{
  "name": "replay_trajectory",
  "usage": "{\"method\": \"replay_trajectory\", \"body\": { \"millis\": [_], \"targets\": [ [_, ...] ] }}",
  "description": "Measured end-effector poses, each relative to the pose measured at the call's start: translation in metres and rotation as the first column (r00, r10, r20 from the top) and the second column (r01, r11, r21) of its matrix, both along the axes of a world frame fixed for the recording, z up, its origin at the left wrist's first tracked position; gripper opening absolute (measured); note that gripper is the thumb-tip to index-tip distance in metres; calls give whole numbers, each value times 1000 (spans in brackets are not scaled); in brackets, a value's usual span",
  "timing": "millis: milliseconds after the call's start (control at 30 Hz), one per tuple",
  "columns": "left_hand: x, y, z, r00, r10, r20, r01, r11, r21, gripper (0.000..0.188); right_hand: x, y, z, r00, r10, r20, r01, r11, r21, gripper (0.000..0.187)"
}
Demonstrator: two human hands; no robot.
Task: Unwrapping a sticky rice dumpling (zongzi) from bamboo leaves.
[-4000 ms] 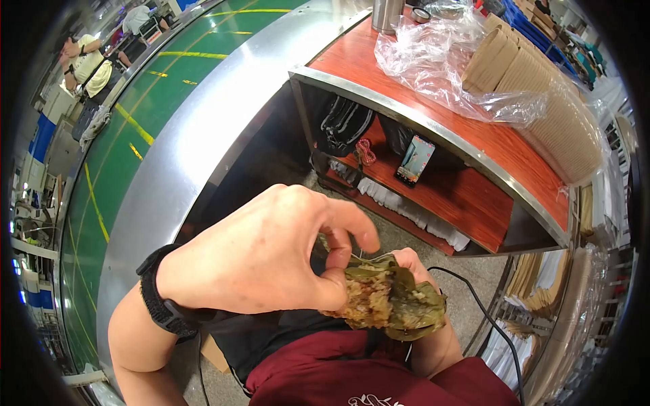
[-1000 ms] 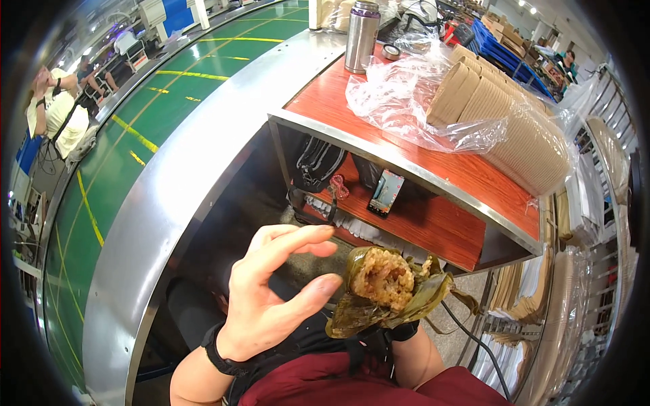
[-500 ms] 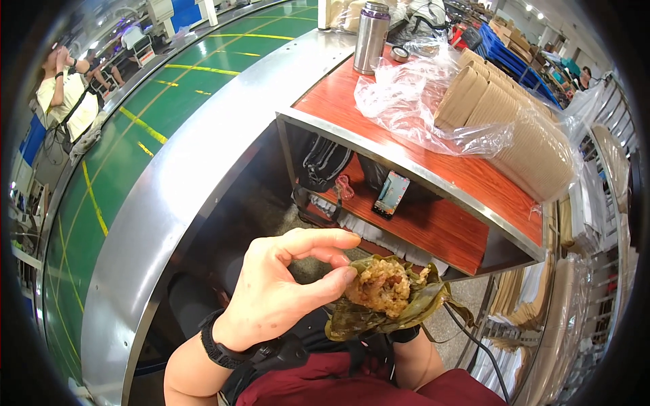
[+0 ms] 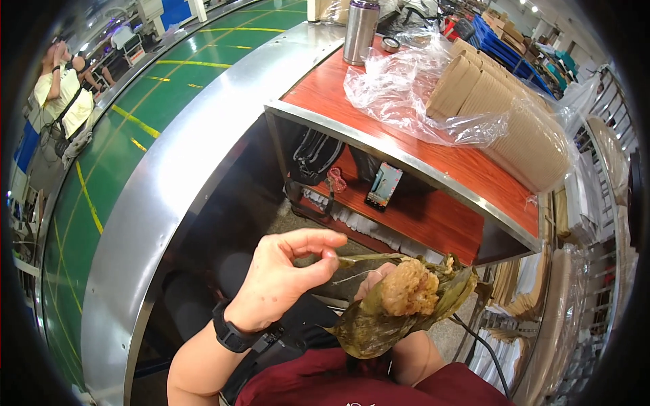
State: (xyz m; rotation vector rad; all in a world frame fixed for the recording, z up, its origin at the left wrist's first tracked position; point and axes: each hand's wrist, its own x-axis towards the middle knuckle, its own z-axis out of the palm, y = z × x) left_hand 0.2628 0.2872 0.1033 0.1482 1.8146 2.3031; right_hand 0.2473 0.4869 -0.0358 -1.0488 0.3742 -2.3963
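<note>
A sticky rice dumpling (image 4: pixel 409 287), brown and partly unwrapped, sits in its dark green leaf wrapping (image 4: pixel 376 333). My right hand (image 4: pixel 374 280) holds it from beneath; only some fingertips show past the leaf, and the palm is hidden. To its left, my left hand (image 4: pixel 286 279) pinches the end of a thin leaf strip (image 4: pixel 369 258) between thumb and forefinger. The strip runs taut to the top of the dumpling. A fine thread-like strand hangs just below it. A black watch (image 4: pixel 233 330) is on my left wrist.
A red-brown bench (image 4: pixel 325 84) ahead carries a steel thermos (image 4: pixel 361 32) and stacked brown cardboard trays (image 4: pixel 501 115) in clear plastic. On its lower shelf, a phone (image 4: pixel 384 185) leans upright. A metal-edged green conveyor (image 4: pixel 169 88) curves along the left, with a person (image 4: pixel 64 98) beyond it.
My left hand has moved slightly left, drawing the leaf strip away from the dumpling. The dumpling has shifted right and tilted, exposing more rice and my right fingertips.
</note>
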Motion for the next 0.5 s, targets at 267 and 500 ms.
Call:
{"method": "replay_trajectory", "body": {
  "millis": [267,500],
  "targets": [
    [12,16,-59,994,-71,87,65,995,70,21,33,4,-12,883,-211,420,166,976,140,57],
    [6,2,-55,988,154,-9,-153,984,96,32,25,7,-24,805,142,576,-66,986,-150,57]
  ]
}}
